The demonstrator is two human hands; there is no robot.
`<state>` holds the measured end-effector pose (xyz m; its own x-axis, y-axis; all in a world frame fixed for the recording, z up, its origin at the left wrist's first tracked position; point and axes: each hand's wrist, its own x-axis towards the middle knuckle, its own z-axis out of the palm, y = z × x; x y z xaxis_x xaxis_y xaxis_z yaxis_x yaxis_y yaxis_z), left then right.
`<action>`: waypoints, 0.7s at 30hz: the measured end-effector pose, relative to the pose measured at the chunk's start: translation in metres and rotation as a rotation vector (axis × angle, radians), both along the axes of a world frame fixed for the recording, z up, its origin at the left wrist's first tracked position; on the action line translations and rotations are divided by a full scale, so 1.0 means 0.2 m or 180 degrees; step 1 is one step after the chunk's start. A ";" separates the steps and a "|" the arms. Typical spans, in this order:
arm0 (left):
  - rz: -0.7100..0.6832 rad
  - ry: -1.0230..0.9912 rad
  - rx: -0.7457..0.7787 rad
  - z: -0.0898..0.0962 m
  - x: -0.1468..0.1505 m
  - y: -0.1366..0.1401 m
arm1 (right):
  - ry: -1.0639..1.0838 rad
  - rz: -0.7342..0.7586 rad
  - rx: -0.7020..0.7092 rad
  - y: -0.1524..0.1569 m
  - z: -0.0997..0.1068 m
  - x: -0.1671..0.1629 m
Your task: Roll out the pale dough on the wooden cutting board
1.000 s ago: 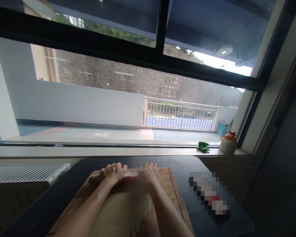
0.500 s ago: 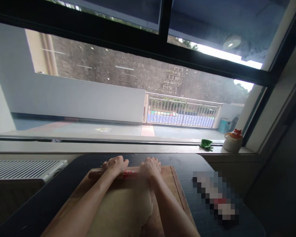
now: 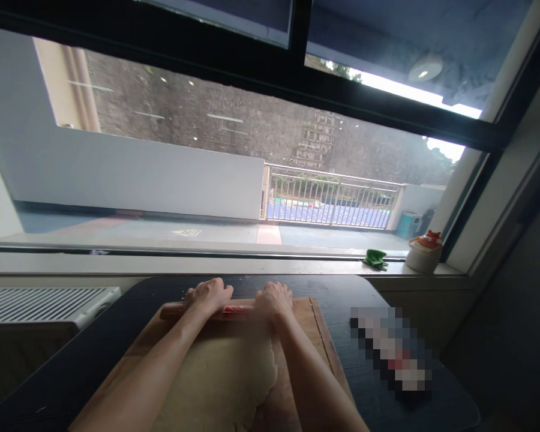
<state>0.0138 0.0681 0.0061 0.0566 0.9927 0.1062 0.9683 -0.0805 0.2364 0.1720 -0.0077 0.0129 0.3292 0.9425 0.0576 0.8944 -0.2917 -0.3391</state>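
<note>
A rolling pin point(image 3: 237, 311) with a red label lies crosswise at the far end of a wooden board point(image 3: 319, 348). My left hand point(image 3: 209, 295) is closed over its left part, and a wooden end sticks out beyond it. My right hand point(image 3: 274, 299) wraps over the right part of the pin. A wide, pale sheet of dough point(image 3: 225, 372) is spread flat on the board, between my forearms and running toward me. Its right edge is uneven. A blurred patch covers some of the dough near my right wrist.
The board rests on a dark table point(image 3: 342, 294) against a windowsill point(image 3: 252, 265). A green crumpled thing point(image 3: 375, 259) and a white jar with an orange top point(image 3: 424, 253) stand on the sill. A pixelated object point(image 3: 391, 351) lies at right. A white radiator point(image 3: 49, 306) is at left.
The whole view has shifted slightly, with the scene sitting a little higher now. Both hands stay on the rolling pin at the board's far end, with hardly any movement along the board.
</note>
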 end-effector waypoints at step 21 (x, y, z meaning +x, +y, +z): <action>0.0060 0.0092 0.0202 -0.02 -0.04 -0.13 | -0.0123 -0.0071 0.0182 -0.10 -0.01 -0.06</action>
